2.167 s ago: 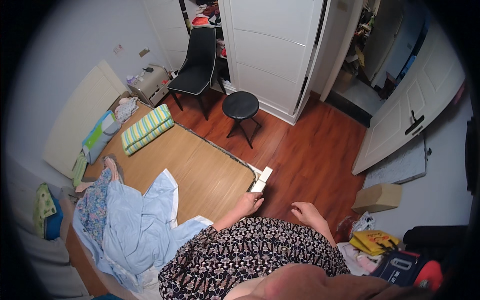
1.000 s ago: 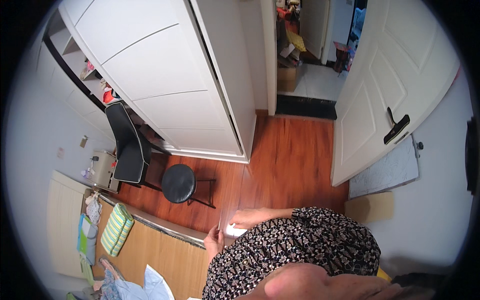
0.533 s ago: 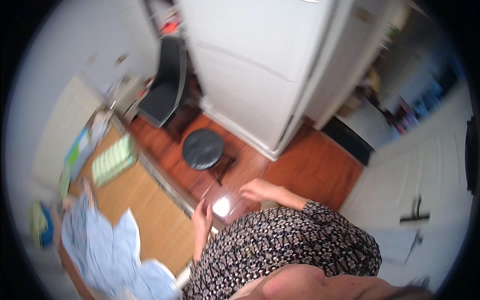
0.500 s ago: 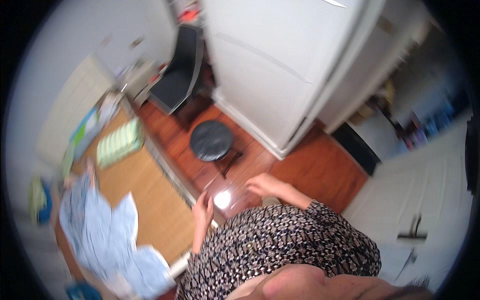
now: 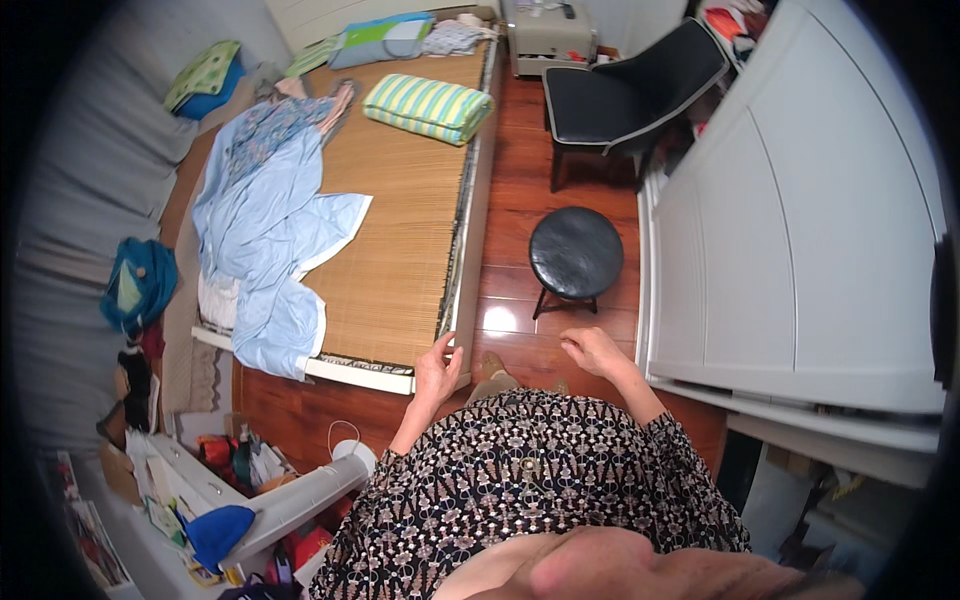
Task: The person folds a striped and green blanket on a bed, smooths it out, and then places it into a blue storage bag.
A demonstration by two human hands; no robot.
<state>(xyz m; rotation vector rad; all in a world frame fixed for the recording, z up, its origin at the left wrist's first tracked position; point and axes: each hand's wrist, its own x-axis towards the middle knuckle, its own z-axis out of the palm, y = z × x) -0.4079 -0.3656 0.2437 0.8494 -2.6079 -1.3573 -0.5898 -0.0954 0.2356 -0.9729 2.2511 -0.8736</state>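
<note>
My left hand [image 5: 438, 372] hangs just over the near right corner of the bed, thumb and fingers apart and holding nothing. Over the wooden floor in front of my body is my right hand [image 5: 594, 352], its fingers loosely bent, with nothing visible in it. Nearest to that hand stands a round black stool [image 5: 576, 252]. The bed [image 5: 405, 235] bears a woven bamboo mat. Across its left side lies a crumpled light blue sheet [image 5: 265, 235], and a folded green-and-white striped quilt [image 5: 425, 108] rests toward its far end.
A black chair [image 5: 590, 105] stands beyond the stool, beside a white wardrobe [image 5: 740, 240] on the right. A bedside cabinet [image 5: 550, 42] is at the back. At lower left, a white fan-like appliance [image 5: 310, 500] stands among clutter. A teal bag [image 5: 138, 283] hangs left of the bed.
My view has turned left, bringing the whole bed and the clutter at lower left into sight. Both hands stay in front of my body, and the right one is more bent.
</note>
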